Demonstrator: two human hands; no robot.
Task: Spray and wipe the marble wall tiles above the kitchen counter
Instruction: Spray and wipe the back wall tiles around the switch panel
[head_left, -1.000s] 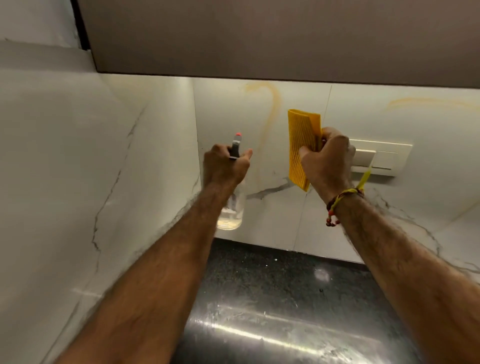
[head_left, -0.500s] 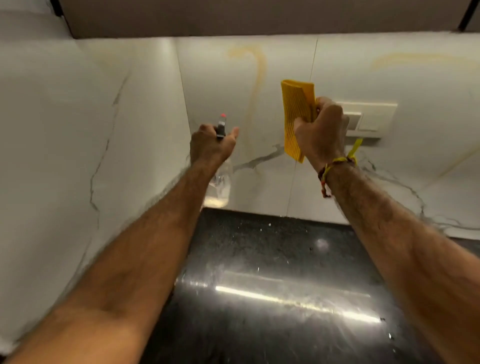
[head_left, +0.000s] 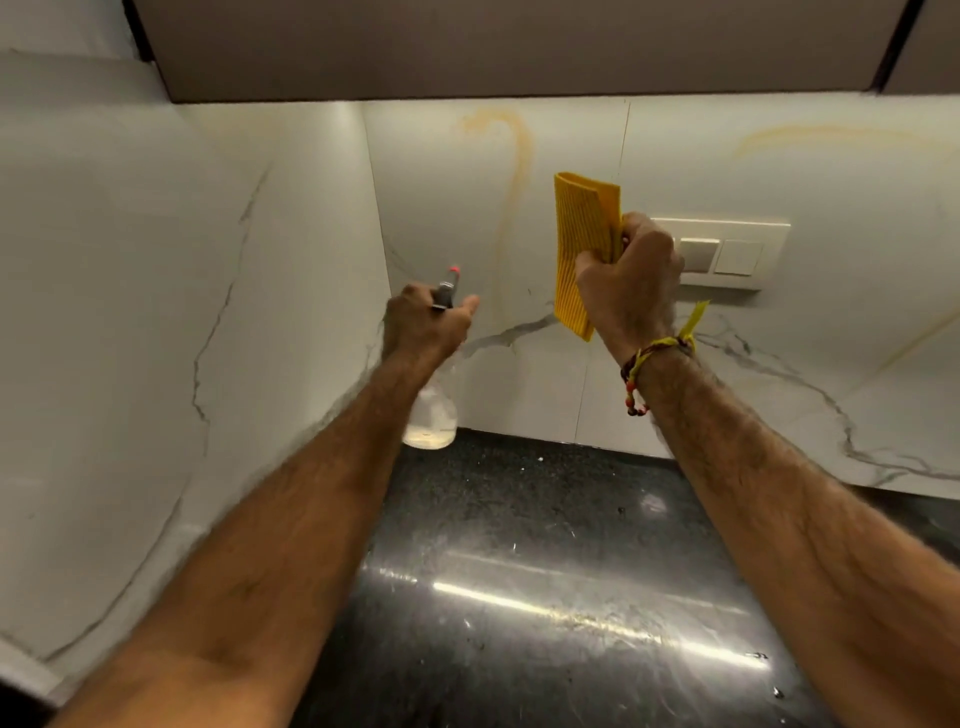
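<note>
My left hand (head_left: 423, 325) grips a clear spray bottle (head_left: 431, 415) by its neck, and the red-tipped nozzle (head_left: 451, 278) points at the back wall near the corner. My right hand (head_left: 631, 283) is closed on a folded yellow ribbed cloth (head_left: 582, 249), held upright close to the white marble wall tiles (head_left: 467, 208). The tiles carry grey veins and yellowish streaks, one curving just above the nozzle. Whether the cloth touches the tile is unclear.
A cream switch plate (head_left: 727, 254) sits on the back wall just right of my right hand. A brown cabinet underside (head_left: 519, 47) hangs overhead. The black glossy counter (head_left: 519, 571) lies below, and another marble wall (head_left: 130, 312) closes the left side.
The view has shifted down and back up. Both hands keep their grips and stay at about the same spots against the wall.
</note>
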